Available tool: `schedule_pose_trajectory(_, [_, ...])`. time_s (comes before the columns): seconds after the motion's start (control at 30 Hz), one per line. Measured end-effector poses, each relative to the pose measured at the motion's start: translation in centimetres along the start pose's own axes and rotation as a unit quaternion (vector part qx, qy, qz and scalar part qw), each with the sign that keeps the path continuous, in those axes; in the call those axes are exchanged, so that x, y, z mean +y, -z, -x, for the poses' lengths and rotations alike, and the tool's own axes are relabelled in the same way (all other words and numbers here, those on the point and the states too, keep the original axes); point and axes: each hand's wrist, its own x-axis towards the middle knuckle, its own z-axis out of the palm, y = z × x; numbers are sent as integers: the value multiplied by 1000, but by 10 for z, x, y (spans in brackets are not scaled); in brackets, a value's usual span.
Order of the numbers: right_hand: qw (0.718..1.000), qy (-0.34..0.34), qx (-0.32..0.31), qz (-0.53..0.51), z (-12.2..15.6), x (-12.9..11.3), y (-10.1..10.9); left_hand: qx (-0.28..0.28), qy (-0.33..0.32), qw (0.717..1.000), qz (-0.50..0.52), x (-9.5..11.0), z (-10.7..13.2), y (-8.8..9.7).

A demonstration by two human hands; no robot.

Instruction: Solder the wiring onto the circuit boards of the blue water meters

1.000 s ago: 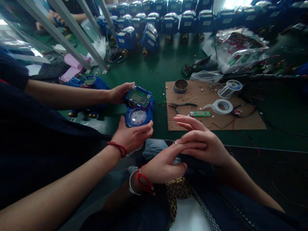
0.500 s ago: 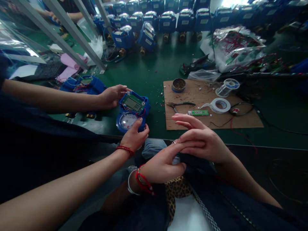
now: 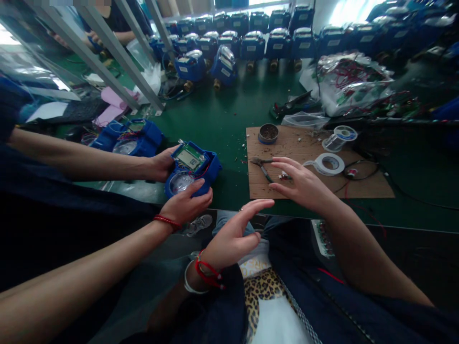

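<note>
Head view: the right hand (image 3: 304, 186) hovers with fingers spread and nothing in it over the near edge of the cardboard sheet (image 3: 362, 184). The pliers (image 3: 263, 167) lie just beyond its fingertips, and whether a fingertip touches the handles is hard to make out. A small green strip is mostly hidden under the fingers. The left hand (image 3: 234, 236) is open and empty, palm turned inward, below the table edge (image 3: 394, 212) and apart from the right hand.

Beyond the right hand, a round tin (image 3: 268, 133) holds dark bits too small to tell. A tape roll (image 3: 327, 164) lies to its right. Further off, a clear bag (image 3: 353, 81) holds red wires and green boards.

Left of the left hand, a co-worker's two hands (image 3: 184, 205) grip a blue meter (image 3: 191, 167), lid off. The co-worker's arms run out of frame.
</note>
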Motion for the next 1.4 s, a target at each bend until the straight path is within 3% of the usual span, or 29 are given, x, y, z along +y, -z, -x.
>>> schedule_pose_trajectory(0.1, [984,-61,-29,166,-16,23,-23,-10,18,999,45,-9,4,3])
schedule_pose_trajectory(0.17, [971,-75,-54,222,-23,33,-34,4,23,998,57,-11,6,6])
schedule_pose_trajectory(0.33, [964,-46,-52,256,-36,40,-36,28,22,998,52,-9,8,8])
schedule_pose_trajectory(0.47, [971,-41,-27,233,-45,29,-24,44,23,999,22,-6,8,6])
schedule_pose_trajectory(0.6, [990,-56,-26,126,-46,6,-8,53,15,998,9,-5,8,6])
schedule_pose_trajectory(0.67, [994,-89,-68,-6,-43,-6,-2,63,11,998,4,-5,7,6])
schedule_pose_trajectory(0.73, [959,-169,-120,-195,-41,-13,0,81,11,997,-2,-7,7,8])
schedule_pose_trajectory(0.8, [886,-263,-158,-346,-40,-14,-2,100,13,995,-3,-10,7,9])
schedule_pose_trajectory(0.87, [837,-324,-182,-402,-42,-9,-6,114,15,993,0,-12,7,10])
schedule_pose_trajectory(0.9, [831,-338,-190,-399,-43,-6,-8,118,17,993,0,-14,7,10])
schedule_pose_trajectory(0.93, [841,-340,-194,-373,-43,-3,-10,123,18,992,-1,-15,7,10])
schedule_pose_trajectory(1.0, [905,-304,-176,-239,-43,0,-12,130,21,991,-3,-16,7,11])
schedule_pose_trajectory(1.07, [970,-212,-118,-30,-38,-3,-15,139,20,990,-7,-16,6,11])
schedule_pose_trajectory(1.1, [982,-158,-83,63,-35,-7,-19,144,17,989,-9,-16,6,11])
schedule_pose_trajectory(1.2, [980,-79,-9,183,-25,-22,-39,149,8,989,-19,-15,5,10])
schedule_pose_trajectory(1.4, [976,-91,24,195,-11,-37,-85,159,-2,985,-65,-13,4,8])
